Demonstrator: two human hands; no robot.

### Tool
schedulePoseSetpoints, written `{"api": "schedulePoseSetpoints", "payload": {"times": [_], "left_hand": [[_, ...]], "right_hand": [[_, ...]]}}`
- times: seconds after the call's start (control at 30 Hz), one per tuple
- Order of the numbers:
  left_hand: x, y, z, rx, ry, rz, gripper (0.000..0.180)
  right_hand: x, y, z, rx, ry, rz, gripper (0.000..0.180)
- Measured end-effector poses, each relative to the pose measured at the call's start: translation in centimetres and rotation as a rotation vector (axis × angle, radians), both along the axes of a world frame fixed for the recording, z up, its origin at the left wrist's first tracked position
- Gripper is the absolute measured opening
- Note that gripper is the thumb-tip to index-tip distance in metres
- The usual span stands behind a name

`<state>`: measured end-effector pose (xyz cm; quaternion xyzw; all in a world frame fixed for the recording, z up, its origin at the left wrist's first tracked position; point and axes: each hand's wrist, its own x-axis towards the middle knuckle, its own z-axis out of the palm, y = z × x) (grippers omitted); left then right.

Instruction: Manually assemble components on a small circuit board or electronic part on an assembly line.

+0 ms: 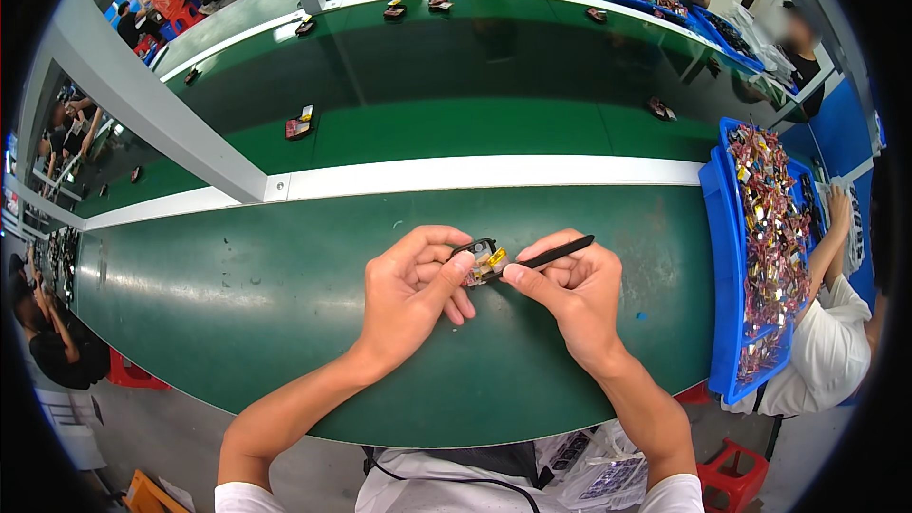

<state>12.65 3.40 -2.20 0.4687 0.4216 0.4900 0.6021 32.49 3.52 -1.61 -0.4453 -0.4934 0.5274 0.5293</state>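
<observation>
My left hand (418, 280) is closed around a small black-framed electronic assembly (478, 249) with a yellow piece and bare inner parts showing. Between the thumb and fingers of my right hand (568, 290) is a slim black pen-like tool (556, 253). Its rear end points up to the right, and its tip meets the assembly's lower right side. My right fingertips partly cover that tip, so its shape is hidden. Both hands are above the green worktable (313, 323), near its middle.
A blue bin (724, 256) full of small reddish circuit parts stands at the table's right edge. Beyond a white rail (475, 174) runs a green conveyor belt (456, 123) carrying scattered small assemblies (299, 123). A grey post (161, 104) rises at left. Other people sit around.
</observation>
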Motion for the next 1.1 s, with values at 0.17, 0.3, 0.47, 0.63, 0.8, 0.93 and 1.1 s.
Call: {"api": "schedulePoseSetpoints", "payload": {"times": [0.17, 0.3, 0.47, 0.63, 0.8, 0.93, 1.1], "left_hand": [[-0.26, 0.19, -0.03, -0.030, -0.039, -0.040, 0.027], [-0.39, 0.29, 0.13, -0.048, -0.073, -0.085, 0.030], [-0.52, 0.29, 0.19, -0.043, -0.080, -0.108, 0.031], [-0.37, 0.20, -0.11, 0.026, -0.057, -0.057, 0.032], [-0.38, 0.09, 0.14, 0.024, -0.058, -0.055, 0.031], [-0.24, -0.11, 0.21, 0.039, -0.050, -0.035, 0.031], [-0.02, -0.37, 0.06, 0.099, -0.043, 0.004, 0.030]], "right_hand": [[0.21, -0.06, 0.07, 0.086, -0.052, 0.017, 0.014], [0.02, -0.46, 0.17, 0.215, -0.093, -0.044, 0.013], [-0.15, -0.59, -0.01, 0.401, -0.258, -0.080, 0.013], [-0.14, -0.26, -0.14, 0.401, -0.282, -0.061, 0.013], [-0.26, -0.38, 0.13, 0.352, -0.242, -0.063, 0.012], [-0.32, -0.66, 0.07, 0.376, -0.249, -0.083, 0.011], [-0.27, -0.74, 0.07, 0.387, -0.256, -0.084, 0.012]]}}
